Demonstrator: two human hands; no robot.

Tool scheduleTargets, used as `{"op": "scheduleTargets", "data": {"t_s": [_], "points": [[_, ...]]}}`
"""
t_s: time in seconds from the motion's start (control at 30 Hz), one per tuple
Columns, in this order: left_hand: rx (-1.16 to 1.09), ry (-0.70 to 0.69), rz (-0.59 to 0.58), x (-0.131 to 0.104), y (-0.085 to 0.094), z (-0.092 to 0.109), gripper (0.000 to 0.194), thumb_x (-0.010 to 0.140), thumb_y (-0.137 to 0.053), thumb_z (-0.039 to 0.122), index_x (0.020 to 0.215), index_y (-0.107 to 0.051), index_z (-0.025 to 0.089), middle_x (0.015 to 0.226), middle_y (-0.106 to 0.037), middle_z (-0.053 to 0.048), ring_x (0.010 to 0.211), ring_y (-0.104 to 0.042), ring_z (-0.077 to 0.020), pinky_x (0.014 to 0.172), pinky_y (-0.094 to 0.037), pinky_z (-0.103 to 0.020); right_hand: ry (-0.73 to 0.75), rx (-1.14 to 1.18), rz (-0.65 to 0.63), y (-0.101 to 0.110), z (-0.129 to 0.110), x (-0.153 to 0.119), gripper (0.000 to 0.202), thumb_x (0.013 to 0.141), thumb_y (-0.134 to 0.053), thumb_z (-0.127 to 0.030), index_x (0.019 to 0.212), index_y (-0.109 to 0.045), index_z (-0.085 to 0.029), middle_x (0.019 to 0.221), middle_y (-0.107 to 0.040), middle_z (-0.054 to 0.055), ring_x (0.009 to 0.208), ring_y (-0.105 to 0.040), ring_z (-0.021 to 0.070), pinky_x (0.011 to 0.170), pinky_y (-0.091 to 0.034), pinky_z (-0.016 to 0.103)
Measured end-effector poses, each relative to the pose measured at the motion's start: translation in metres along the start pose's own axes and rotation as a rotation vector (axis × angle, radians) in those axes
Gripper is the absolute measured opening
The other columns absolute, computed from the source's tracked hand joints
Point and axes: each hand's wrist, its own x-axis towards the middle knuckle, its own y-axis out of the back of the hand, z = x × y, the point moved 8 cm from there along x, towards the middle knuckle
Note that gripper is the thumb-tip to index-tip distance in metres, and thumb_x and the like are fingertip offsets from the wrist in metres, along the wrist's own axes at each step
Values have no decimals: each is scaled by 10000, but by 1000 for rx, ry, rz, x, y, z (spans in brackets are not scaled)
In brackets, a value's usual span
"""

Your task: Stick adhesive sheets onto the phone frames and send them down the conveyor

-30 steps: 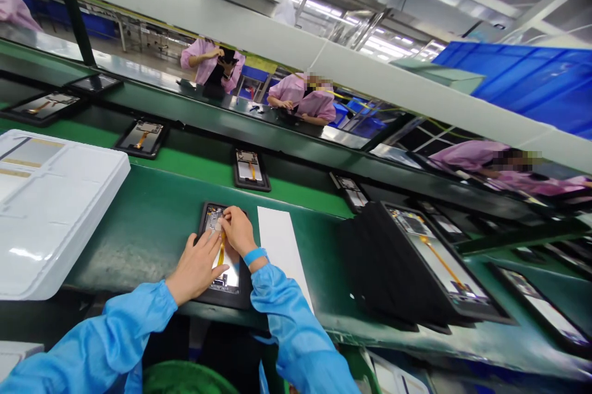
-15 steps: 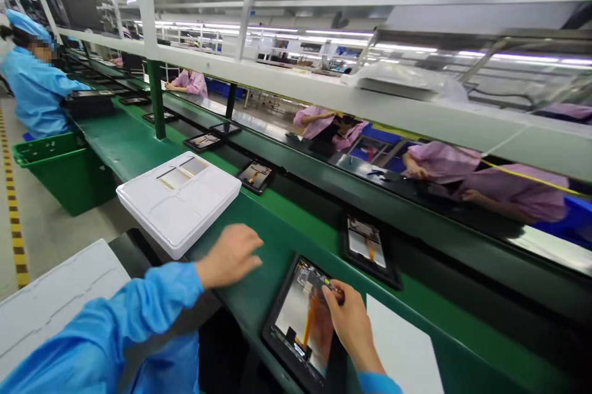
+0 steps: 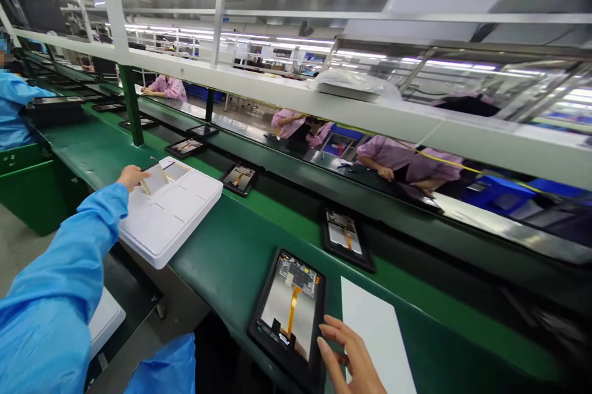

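My left hand [image 3: 132, 178] reaches to the far left, its fingers pinching a flat silver battery [image 3: 156, 179] with a yellowish edge strip and a short lead. The battery is tilted up over the white foam tray [image 3: 160, 230], where another battery [image 3: 176, 171] lies in a slot. Beside the right edge of an opened tablet [image 3: 296, 311], my right hand [image 3: 354, 360] has its fingers apart and holds nothing. The tablet lies back side up on the green bench, showing its circuit board, silver panel and orange ribbon cable.
A white sheet [image 3: 377, 326] lies right of the tablet. Several opened tablets, one nearby [image 3: 346, 237], line the conveyor [image 3: 416, 286] behind. A green bin [image 3: 28, 190] stands at left near a co-worker in blue [image 3: 16, 107]. A white shelf beam [image 3: 259, 89] crosses above.
My left hand has gone left to the foam tray and taken hold of a battery. My right hand has left the tablet's circuit board and opened beside its edge. The view has shifted.
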Motion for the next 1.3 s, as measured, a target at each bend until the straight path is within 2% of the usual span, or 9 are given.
{"op": "scheduleTargets", "data": {"t_s": [0.13,0.23,0.37,0.5,0.77,1.0,1.13,1.23,1.3], "points": [[-555,-91,-98,-54,-10,25,731,669,-732,542,1233,-564,108,992,-703,-113,776,-660,-189,661,-521,-285,149,0,53,-3,-41,-5,174,962,-525,-336,1027,-651,-236,1118,-689,96,985,-697,228,746,-616,305],[-1161,-11,-392,-139,-56,60,686,598,-805,387,1211,-635,131,951,-737,-102,753,-678,-219,639,-523,-295,294,41,79,-11,-85,-5,183,973,-517,-228,1123,-623,-229,1095,-688,91,1026,-678,218,873,-592,346],[-1244,132,-698,-260,-123,106,626,590,-832,344,1150,-668,117,849,-746,-91,657,-660,-196,566,-477,-265,405,-24,24,-26,-115,-8,280,964,-522,-154,1235,-576,-200,1129,-659,120,1060,-643,228,912,-571,381],[-1210,134,-828,-324,-161,135,551,611,-824,350,1096,-671,137,854,-743,-66,676,-654,-170,585,-469,-241,413,-198,-36,-29,-103,-23,221,959,-504,-110,1141,-615,-166,1003,-658,113,910,-632,211,767,-570,337],[-1113,61,-964,-366,-187,161,508,634,-796,343,1072,-660,124,930,-739,-94,727,-659,-186,652,-484,-270,492,-430,-53,-9,-81,-56,273,967,-414,-55,1166,-593,-106,912,-659,131,817,-600,219,693,-532,345],[-950,-191,-996,-383,-179,178,417,714,-738,337,1071,-653,139,889,-725,-58,730,-635,-176,660,-469,-263,504,-465,-147,-12,-74,-71,235,957,-391,-44,917,-592,-159,759,-602,69,695,-558,188,611,-474,312],[-847,-361,-1133,-401,-171,184,377,764,-694,323,1100,-664,154,947,-731,-61,776,-645,-184,682,-470,-261,303,-237,31,10,-44,-70,180,955,-428,-97,893,-570,-187,748,-612,39,688,-588,167,618,-488,286],[-844,-276,-1165,-405,-175,179,412,741,-708,341,1100,-656,145,920,-731,-64,741,-646,-184,650,-467,-261,59,-45,132,32,-21,-74,116,964,-470,-140,969,-572,-193,803,-637,28,672,-595,145,641,-513,277],[-870,-183,-1119,-401,-179,175,441,708,-730,356,1081,-645,136,882,-728,-63,704,-639,-179,624,-461,-259,56,5,69,33,-26,-80,115,963,-506,-162,1048,-577,-193,888,-652,49,747,-614,156,698,-532,292]]}}
